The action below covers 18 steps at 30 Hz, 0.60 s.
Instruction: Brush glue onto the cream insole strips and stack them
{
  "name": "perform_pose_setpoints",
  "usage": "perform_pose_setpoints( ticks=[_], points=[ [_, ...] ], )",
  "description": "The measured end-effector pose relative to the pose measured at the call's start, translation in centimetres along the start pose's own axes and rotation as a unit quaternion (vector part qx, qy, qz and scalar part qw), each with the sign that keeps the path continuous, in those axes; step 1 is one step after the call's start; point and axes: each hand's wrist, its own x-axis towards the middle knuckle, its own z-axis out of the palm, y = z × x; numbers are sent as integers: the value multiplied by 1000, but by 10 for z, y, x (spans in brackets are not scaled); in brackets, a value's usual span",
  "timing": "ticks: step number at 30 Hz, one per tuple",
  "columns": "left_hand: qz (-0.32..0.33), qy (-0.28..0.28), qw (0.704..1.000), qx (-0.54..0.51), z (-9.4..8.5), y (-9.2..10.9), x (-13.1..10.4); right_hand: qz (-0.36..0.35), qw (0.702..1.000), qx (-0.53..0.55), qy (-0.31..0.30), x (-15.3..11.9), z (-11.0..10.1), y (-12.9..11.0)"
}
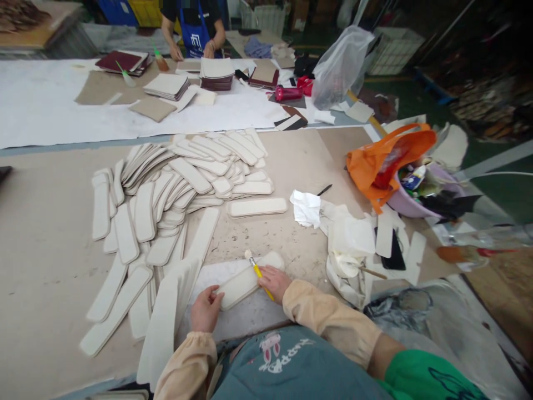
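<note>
A pale, round-ended padded strip point(239, 288) lies slanted on a white sheet point(245, 318) in front of me. At the strip's lower left end, my left hand point(207, 310) pinches the edge between thumb and fingers. My right hand point(275, 280) is closed around a yellow-handled brush point(256, 270) and rests over the strip's upper right end. The brush's pale tip points away from me, just above the strip's far edge. Left of the sheet, a fan of similar long pale pieces point(160, 316) overlaps.
A large heap of pale strips point(187, 172) covers the table's middle left. To the right are crumpled white paper point(306, 208), a whitish tub point(352, 236), a black phone-like slab point(392, 250), an orange bag point(375, 166) and a purple basin point(410, 203). A co-worker point(194, 33) stands across the far table.
</note>
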Motion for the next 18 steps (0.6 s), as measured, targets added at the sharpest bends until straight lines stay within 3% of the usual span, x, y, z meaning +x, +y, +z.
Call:
perform_pose_setpoints(
  ticks=[6,11,18],
  points=[
    [35,7,999,18,2,-3,1,111,991,-19,68,-28,-16,31],
    [49,18,998,20,2,-2,0,224,959,58,161,-28,-19,43],
    [47,36,998,18,2,3,-3,250,949,87,172,-16,-4,47]
  ],
)
